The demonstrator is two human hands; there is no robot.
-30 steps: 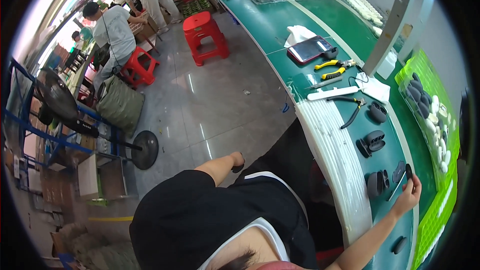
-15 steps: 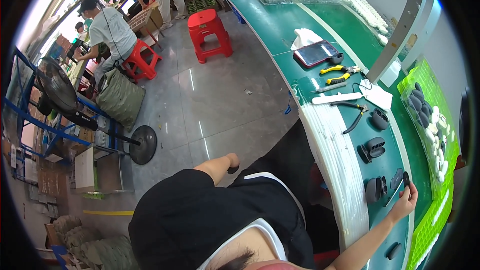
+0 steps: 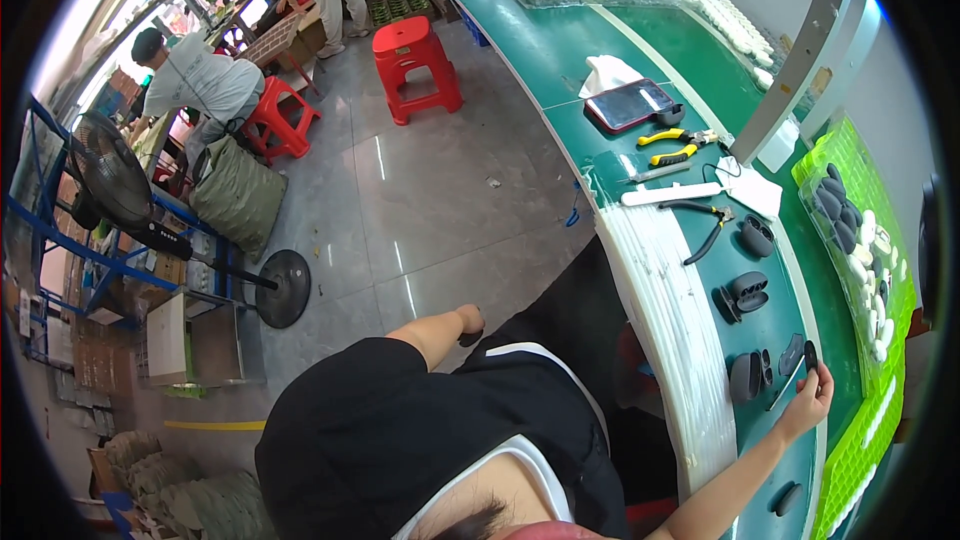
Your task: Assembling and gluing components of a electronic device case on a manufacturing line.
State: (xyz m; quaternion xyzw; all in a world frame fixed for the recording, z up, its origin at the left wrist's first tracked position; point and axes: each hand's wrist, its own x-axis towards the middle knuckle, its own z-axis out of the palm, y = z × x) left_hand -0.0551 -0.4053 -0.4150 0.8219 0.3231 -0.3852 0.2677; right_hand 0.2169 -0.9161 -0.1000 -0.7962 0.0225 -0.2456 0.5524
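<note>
My right hand [image 3: 806, 406] is over the green bench with its fingers closed on a small black oval piece [image 3: 811, 354]. A thin, pale stick-like tool [image 3: 787, 383] runs beside those fingers; whether they touch it I cannot tell. Close by are a flat dark piece [image 3: 791, 353] and an opened dark earbud case [image 3: 746, 377]. Off the bench, over the floor, my left hand [image 3: 469, 318] is closed around something dark, mostly hidden. Farther up the bench sit another opened dark case [image 3: 748, 292] and a dark rounded case [image 3: 757, 236].
Black-handled cutters [image 3: 712, 230], yellow-black pliers [image 3: 672, 147] and a phone [image 3: 630, 106] lie farther along the bench. At right, a clear tray holds dark and white pieces [image 3: 840, 205] on green matting. White strips [image 3: 668, 340] line the near edge. A red stool [image 3: 415, 70] and fan [image 3: 110, 165] stand left.
My hands hold nearly the same places and poses. At the far left, a seated person has leaned forward to the left, over their bench.
</note>
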